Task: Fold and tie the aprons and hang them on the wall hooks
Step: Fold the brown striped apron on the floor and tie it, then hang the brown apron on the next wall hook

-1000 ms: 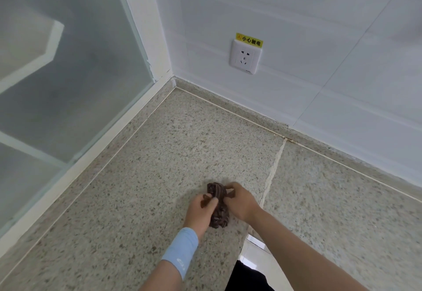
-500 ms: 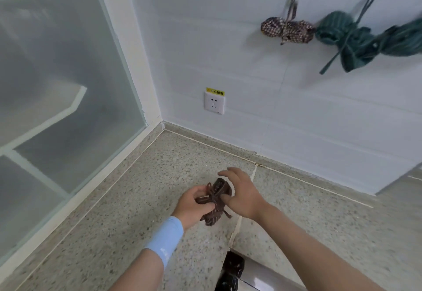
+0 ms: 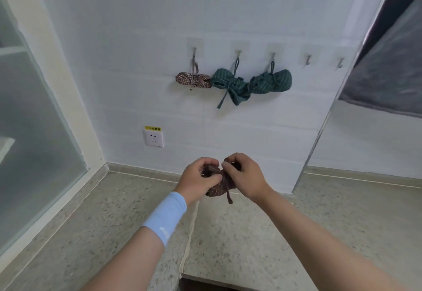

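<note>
Both hands hold a small dark brown striped apron bundle [image 3: 219,186] above the speckled counter. My left hand [image 3: 199,178] grips its left side and my right hand [image 3: 244,175] pinches its top; a short tie end dangles below. On the white wall above, a row of hooks carries three tied bundles: a brown patterned apron [image 3: 193,80], a green striped apron [image 3: 229,85] and a second green apron [image 3: 271,83]. Two hooks to their right, one hook [image 3: 308,59] and another hook [image 3: 341,62], are bare.
A speckled stone counter [image 3: 96,217] meets the tiled wall. A wall socket [image 3: 154,138] with a yellow label sits low on the wall. Frosted glass panels [image 3: 34,130] stand at the left. A shiny metal panel [image 3: 356,108] rises at the right.
The view has tilted upward, bringing the hooks and hung aprons fully into sight. Both hands have lifted the brown bundle off the counter toward the wall.
</note>
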